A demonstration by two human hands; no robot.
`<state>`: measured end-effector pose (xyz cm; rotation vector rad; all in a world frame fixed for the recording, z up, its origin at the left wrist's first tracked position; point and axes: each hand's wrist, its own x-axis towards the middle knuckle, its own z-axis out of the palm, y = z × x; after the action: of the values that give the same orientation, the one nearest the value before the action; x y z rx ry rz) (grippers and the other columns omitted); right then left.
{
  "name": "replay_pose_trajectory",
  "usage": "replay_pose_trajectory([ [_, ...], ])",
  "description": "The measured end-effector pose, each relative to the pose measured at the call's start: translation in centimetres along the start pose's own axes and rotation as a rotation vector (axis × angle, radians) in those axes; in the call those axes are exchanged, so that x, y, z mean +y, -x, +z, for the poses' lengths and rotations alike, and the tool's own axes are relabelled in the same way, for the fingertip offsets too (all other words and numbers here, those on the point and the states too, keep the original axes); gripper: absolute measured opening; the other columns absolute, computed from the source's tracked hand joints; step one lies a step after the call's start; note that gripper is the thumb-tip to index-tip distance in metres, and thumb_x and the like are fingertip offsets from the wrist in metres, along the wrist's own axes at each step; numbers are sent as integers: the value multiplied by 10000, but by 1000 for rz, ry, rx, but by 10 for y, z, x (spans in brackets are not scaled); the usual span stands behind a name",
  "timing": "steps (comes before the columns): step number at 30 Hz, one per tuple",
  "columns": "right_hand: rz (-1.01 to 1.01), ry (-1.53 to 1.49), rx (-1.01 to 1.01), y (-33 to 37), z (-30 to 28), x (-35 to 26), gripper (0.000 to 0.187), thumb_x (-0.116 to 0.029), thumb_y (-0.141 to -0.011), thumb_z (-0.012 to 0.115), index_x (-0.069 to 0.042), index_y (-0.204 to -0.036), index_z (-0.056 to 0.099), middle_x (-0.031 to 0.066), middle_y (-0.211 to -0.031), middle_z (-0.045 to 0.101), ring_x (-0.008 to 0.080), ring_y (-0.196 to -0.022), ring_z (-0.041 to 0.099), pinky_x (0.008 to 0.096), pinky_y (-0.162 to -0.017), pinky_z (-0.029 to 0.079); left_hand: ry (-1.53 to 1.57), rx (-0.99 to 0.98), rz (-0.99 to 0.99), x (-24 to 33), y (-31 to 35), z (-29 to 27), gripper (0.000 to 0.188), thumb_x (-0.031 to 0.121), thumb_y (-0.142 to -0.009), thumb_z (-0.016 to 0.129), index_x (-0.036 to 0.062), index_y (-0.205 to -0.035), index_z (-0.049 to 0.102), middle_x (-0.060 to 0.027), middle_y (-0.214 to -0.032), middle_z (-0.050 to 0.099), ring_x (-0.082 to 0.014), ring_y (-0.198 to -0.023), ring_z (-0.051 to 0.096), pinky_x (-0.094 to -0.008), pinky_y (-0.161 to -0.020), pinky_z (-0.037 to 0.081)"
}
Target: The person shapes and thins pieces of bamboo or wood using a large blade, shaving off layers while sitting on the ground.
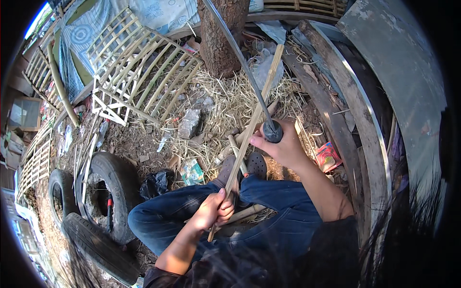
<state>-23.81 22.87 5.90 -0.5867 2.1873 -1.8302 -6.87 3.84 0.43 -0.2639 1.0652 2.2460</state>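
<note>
My left hand (212,210) is closed around the lower part of a long, pale bamboo strip (250,126), which slants up and to the right from my lap. In my right hand (286,146) is the dark, rounded handle of a machete (237,51). Its long, narrow-looking blade points up and away to the left, and it crosses the bamboo strip just above my right hand. Whether the blade touches the strip, I cannot tell. My bent legs in blue jeans (283,199) and dark clogs (256,164) are under the strip.
Bamboo lattice panels (144,72) lie at the far left, beside a tree trunk (221,43). Old tyres (117,180) lie to my left; one holds a red-and-black handle (110,211). Wooden planks (331,110) line the right. Shavings (230,98) and a stone block (189,124) are ahead.
</note>
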Motion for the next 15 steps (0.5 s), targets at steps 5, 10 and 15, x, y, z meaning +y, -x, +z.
replay_pose_trajectory([
  [5,-104,-119,-1,-1,5,13,228,-174,-762,750,-36,-934,694,43,-829,691,95,-775,628,262,-708,490,174,-170,-67,-9,-9,-8,533,556,-970,246,151,-634,338,48,-472,256,-258,-705,545,-422,-803,465],
  [10,-27,-93,138,1,-1,10,298,-151,-747,772,-60,-653,505,-41,-591,482,62,-555,457,258,-534,386,-88,-71,107,-1,-13,6,440,439,-977,416,10,-1011,506,-75,-808,587,-240,-995,581,-368,-925,446],
  [15,9,-61,252,-1,-13,18,198,-122,-747,767,-30,-731,592,0,-633,579,82,-595,550,261,-570,441,-448,-145,-79,-2,6,-9,364,336,-935,563,5,-1077,511,-80,-873,611,-159,-890,602,-302,-823,472],
])
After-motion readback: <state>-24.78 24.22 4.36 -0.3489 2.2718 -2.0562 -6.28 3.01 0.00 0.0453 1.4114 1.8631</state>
